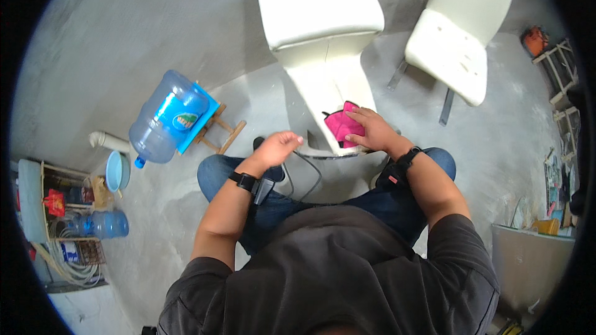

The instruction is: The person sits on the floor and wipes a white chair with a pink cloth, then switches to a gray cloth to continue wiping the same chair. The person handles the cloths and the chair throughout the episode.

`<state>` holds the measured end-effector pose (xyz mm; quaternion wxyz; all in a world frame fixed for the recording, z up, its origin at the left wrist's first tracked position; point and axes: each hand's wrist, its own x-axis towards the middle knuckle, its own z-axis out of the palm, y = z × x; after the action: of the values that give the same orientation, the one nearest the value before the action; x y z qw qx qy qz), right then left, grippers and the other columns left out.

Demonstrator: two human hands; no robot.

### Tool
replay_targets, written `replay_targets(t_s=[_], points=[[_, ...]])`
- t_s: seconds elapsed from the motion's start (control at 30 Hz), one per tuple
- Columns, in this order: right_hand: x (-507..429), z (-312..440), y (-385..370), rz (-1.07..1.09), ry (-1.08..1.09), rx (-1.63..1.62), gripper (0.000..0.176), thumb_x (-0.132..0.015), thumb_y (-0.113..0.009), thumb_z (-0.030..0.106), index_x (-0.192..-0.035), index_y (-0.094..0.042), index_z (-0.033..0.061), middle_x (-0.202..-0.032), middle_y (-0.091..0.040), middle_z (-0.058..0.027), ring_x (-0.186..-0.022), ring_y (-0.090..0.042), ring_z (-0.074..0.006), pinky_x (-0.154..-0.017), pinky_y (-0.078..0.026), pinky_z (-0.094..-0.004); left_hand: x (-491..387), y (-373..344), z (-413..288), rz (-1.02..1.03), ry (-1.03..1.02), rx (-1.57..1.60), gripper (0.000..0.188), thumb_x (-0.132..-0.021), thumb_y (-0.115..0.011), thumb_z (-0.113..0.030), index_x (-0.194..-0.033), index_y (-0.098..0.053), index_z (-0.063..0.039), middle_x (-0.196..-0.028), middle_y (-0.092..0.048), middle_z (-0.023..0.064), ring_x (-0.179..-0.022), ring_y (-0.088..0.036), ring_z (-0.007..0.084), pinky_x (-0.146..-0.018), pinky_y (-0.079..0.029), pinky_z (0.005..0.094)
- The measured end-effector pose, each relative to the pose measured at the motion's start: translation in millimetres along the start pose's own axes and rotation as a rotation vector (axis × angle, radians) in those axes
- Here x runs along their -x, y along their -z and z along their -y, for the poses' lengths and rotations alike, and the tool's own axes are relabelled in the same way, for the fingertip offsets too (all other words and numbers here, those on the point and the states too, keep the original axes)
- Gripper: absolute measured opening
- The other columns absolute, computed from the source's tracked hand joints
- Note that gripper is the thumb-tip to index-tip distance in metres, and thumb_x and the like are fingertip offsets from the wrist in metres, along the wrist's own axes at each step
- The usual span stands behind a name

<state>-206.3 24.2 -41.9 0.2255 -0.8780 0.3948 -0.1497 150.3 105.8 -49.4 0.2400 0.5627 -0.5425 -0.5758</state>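
Observation:
Before me stands a white upholstered chair (328,42), its lower end reaching down between my knees. A pink cloth with black edging (342,125) lies on that narrow lower part. My right hand (375,132) holds the cloth against the chair, thumb and fingers spread over its right side. My left hand (278,149) hovers left of the chair, apart from the cloth, with its fingers curled. A thin dark cable (320,174) loops below the left fingertips; whether they pinch it is unclear.
At left, a large blue water bottle (167,114) lies on a small wooden stool (228,132). A light-blue basin (117,171) leans by a white pipe (109,142). Another white chair (458,42) stands at upper right. A cluttered shelf (70,209) lines the left side.

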Motion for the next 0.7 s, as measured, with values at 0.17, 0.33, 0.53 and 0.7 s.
replay_targets(t_s=[0.17, 0.33, 0.53, 0.7], points=[[-6, -10, -49, 0.172, -0.125, 0.093, 0.089, -0.094, -0.071, 0.066, -0.162, -0.053, 0.011, -0.166, -0.045, -0.0327, -0.155, -0.037, -0.0559, -0.131, -0.029, -0.0549, 28, 28, -6, -0.124, 0.016, 0.006, 0.026, -0.11, -0.071, -0.031, -0.106, -0.074, -0.006, -0.08, -0.061, -0.0095, -0.075, -0.052, 0.003, -0.07, -0.046, 0.0239], [-14, -13, -47, 0.218, -0.146, 0.055, 0.091, -0.094, -0.074, 0.059, -0.164, -0.048, 0.0069, -0.168, -0.043, -0.0322, -0.158, -0.033, -0.0546, -0.133, -0.029, -0.0526, 7, 21, -14, -0.099, -0.039, -0.163, 0.031, -0.111, -0.069, -0.031, -0.128, -0.072, -0.005, -0.108, -0.072, 0.0013, -0.099, -0.066, 0.0108, -0.089, -0.055, 0.0286], [2, -23, -14, 0.04, -0.19, -0.104, 0.075, -0.1, -0.07, 0.044, -0.157, -0.052, -0.0015, -0.159, -0.051, -0.0346, -0.151, -0.046, -0.048, -0.127, -0.038, -0.0502, -66, -43, -54, 0.143, -0.258, -0.578, 0.055, -0.109, -0.068, -0.038, -0.149, -0.061, -0.002, -0.147, -0.064, 0.0231, -0.134, -0.063, 0.0353, -0.116, -0.05, 0.044], [28, -41, 34, 0.053, -0.425, -0.031, 0.058, -0.103, -0.066, 0.03, -0.149, -0.058, -0.0039, -0.143, -0.065, -0.0323, -0.135, -0.061, -0.0478, -0.114, -0.049, -0.0522, -121, -112, -81, 0.28, -0.236, -0.987, 0.084, -0.109, -0.055, -0.062, -0.166, -0.043, -0.002, -0.164, -0.041, 0.041, -0.154, -0.041, 0.0553, -0.128, -0.035, 0.0527]])
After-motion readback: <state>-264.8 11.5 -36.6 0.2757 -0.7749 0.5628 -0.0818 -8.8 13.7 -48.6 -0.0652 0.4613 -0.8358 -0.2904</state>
